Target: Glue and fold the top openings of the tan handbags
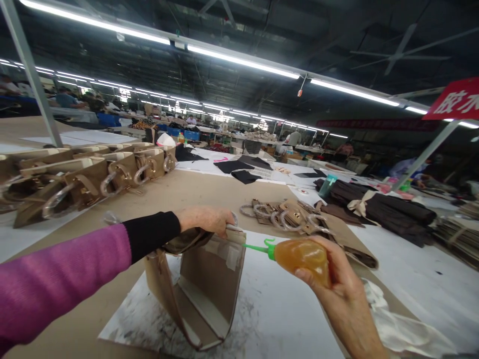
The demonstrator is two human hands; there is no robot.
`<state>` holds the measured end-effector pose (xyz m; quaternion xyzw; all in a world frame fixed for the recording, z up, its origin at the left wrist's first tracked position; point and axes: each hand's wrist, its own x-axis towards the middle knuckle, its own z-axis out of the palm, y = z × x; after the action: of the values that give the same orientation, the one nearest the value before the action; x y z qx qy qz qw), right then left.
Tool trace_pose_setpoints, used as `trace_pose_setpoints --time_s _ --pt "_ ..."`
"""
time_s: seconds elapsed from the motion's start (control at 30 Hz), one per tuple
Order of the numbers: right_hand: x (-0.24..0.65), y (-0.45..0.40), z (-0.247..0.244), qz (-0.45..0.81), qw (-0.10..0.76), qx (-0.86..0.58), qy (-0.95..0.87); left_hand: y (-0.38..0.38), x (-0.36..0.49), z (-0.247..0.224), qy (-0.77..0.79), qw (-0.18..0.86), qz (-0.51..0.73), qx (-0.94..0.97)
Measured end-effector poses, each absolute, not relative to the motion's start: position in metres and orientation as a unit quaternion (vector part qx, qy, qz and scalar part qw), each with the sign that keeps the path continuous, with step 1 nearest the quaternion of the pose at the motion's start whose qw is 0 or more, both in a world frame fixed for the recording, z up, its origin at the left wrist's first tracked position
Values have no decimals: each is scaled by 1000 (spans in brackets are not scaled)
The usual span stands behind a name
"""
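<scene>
A brown-and-white table [209, 187] spreads before me. On its smudged white sheet [123, 321] stands the open tan bag [211, 269], upper edge held in my left hand [205, 219]. My right hand [344, 286] wraps around the amber bottle [301, 257], its green nozzle [259, 248] at the bag's edge; touching or not, I cannot tell.

At two o'clock, a red sign [454, 101] says "胶水". The red banner [374, 124] behind is too blurry to read.
</scene>
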<state>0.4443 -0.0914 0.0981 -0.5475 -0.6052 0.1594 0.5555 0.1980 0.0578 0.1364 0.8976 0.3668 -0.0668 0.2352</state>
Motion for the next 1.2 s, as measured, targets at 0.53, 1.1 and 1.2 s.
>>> trace_pose_setpoints --time_s 0.53,1.1,1.2 --pt "452 -104 91 144 464 -584 -651 43 208 143 354 178 -100 913" --pt "447 -134 63 181 408 -595 -668 34 216 141 356 137 -110 918" --pt "444 -139 56 198 399 -599 -665 35 214 137 353 139 -79 922"
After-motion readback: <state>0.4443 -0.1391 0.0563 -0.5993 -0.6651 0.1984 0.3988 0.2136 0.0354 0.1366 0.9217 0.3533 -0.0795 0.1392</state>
